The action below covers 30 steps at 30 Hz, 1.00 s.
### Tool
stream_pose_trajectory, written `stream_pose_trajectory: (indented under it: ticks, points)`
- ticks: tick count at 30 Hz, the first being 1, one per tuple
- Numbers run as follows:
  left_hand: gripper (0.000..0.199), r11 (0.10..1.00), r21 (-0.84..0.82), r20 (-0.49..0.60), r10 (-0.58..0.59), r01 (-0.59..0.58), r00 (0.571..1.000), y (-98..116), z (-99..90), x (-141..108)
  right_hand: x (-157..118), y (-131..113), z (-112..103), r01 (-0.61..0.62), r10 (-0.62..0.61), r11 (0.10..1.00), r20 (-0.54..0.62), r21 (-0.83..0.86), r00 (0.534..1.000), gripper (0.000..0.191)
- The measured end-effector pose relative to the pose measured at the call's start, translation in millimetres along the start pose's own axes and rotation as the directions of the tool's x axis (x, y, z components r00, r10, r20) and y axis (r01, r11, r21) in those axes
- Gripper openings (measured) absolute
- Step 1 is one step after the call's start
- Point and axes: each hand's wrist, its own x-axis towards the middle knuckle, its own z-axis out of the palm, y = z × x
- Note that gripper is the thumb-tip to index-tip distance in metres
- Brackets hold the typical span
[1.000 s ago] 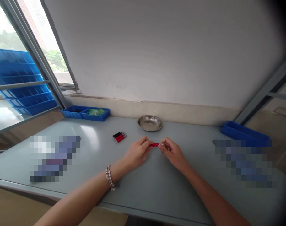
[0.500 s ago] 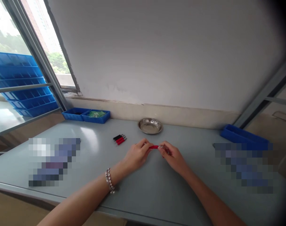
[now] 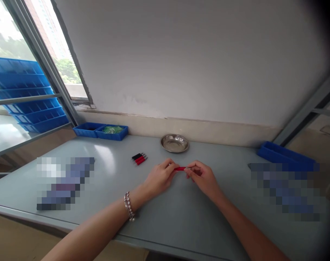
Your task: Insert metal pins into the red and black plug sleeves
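Observation:
A slim red piece (image 3: 180, 169) with a silvery right end lies level between my two hands, above the middle of the grey table (image 3: 165, 217). The fingers of my left hand (image 3: 162, 176) are closed round its left end and hide that part. My right hand (image 3: 201, 177) pinches the silvery end between thumb and fingers. To the left of my left hand, several short black and red pieces (image 3: 140, 158) with silvery tips lie side by side on the table. A round metal dish (image 3: 175, 143) stands just beyond my hands.
Two blue bins (image 3: 112, 132) stand at the back left, one holding green packets. Another blue bin (image 3: 287, 156) is at the right. Blurred long shapes lie at the table's left and right sides. A stack of blue trays (image 3: 31, 98) rises beyond the left frame.
The view has shifted slightly. My right hand has moved a little to the right, and more of the red piece shows between my hands.

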Motion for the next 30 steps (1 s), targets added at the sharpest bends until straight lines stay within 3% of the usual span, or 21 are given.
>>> stream_pose_trajectory:
  ticks: [12,23,30]
  points:
    - [0.022,0.993,-0.114,-0.019,0.009,-0.011,1.0,-0.8,0.5,0.7,-3.9,-5.0,2.9,-0.131,0.12,0.923,0.053,0.36,0.991,0.025]
    - [0.02,0.968,-0.247,-0.024,-0.055,0.048,0.998,-0.8,0.9,2.7,-3.1,-8.3,0.8,-0.046,0.048,0.978,-0.006,0.205,0.999,0.026]
    - [0.014,0.937,-0.312,0.061,-0.147,0.159,0.987,4.7,-5.1,6.2,-2.0,-8.5,-6.8,-0.004,-0.002,0.991,0.038,0.136,0.999,0.023]
